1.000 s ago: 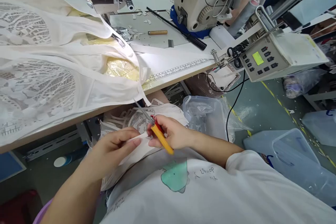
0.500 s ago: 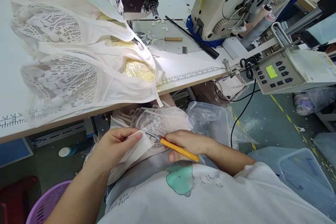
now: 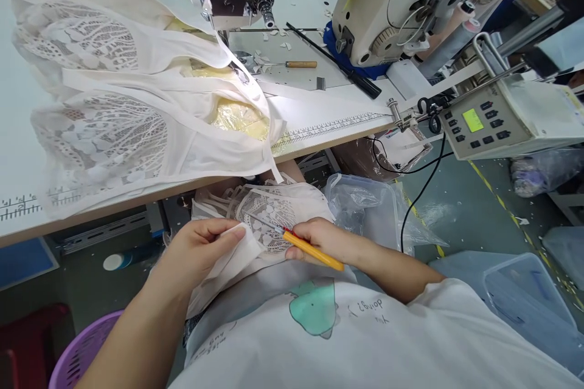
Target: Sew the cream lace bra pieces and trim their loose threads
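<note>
My left hand point(image 3: 201, 252) pinches the edge of a white fabric piece point(image 3: 247, 249) between thumb and fingers, above my lap. Facing it, my right hand point(image 3: 314, 240) is closed on what look like scissors point(image 3: 314, 249), seen edge-on, with an orange handle, a bit of red and slim metal blades. The blades point up and left, their tip close to the white fabric's edge. Under both hands a white lace bra piece point(image 3: 278, 206) lies across my lap. Part of the held fabric is hidden by my left hand.
White lace bras point(image 3: 137, 134) lie on the table at left, near a sewing machine point(image 3: 365, 18). A wooden-handled awl point(image 3: 298, 64), a black rod point(image 3: 360, 82) and fabric scraps lie beneath it. A control box point(image 3: 488, 121), clear bin point(image 3: 369, 200) and purple basket point(image 3: 84, 346) stand around.
My right hand and the scissors have shifted slightly up and right. The blades have come away from my left fingertips. My left hand still pinches the fabric.
</note>
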Available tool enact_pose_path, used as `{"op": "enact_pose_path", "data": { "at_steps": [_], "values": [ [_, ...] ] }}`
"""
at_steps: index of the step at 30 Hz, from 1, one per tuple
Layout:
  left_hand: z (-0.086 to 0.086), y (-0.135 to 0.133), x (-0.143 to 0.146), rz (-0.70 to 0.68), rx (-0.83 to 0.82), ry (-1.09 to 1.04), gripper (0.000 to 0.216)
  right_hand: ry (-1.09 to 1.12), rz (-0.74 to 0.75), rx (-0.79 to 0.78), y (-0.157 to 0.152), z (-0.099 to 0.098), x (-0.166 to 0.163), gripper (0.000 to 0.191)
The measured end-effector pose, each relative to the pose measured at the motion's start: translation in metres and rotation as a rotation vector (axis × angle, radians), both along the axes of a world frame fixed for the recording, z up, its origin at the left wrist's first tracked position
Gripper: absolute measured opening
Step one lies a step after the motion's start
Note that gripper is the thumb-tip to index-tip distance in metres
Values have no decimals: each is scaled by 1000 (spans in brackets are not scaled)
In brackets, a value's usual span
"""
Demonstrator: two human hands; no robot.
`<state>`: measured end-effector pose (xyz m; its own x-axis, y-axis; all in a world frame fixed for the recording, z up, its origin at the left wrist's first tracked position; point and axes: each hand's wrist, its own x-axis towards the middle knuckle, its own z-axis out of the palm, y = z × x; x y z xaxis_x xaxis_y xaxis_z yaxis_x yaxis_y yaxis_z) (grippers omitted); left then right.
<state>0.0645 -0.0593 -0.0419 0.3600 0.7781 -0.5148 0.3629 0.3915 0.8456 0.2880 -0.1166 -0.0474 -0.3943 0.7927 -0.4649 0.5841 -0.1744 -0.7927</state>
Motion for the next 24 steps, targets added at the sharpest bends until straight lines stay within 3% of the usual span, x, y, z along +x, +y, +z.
{"op": "enact_pose_path", "data": {
  "at_steps": [3, 6, 9, 13, 18, 22, 24],
  "values": [
    [-1, 0, 1, 54, 20, 28, 24, 111, -201, 34, 0, 1, -1, 44],
    [-2, -1, 1, 24, 93, 39, 24, 317, -319, 52, 1, 8, -9, 48],
    [0, -3, 1, -31, 118, 62, 26, 392, -331, 93, 6, 11, -23, 48],
    [2, -5, 4, -49, 165, 103, 29, 238, -324, 190, 15, 5, -39, 39],
    [-1, -8, 6, -9, 313, 185, 28, 163, -287, 183, 22, 1, -42, 37],
    [-4, -13, 6, -58, 403, 240, 31, 160, -270, 156, 23, -3, -46, 41],
    [-6, -16, 5, -77, 552, 273, 33, 181, -291, 173, 24, -5, -48, 41]
  ]
}}
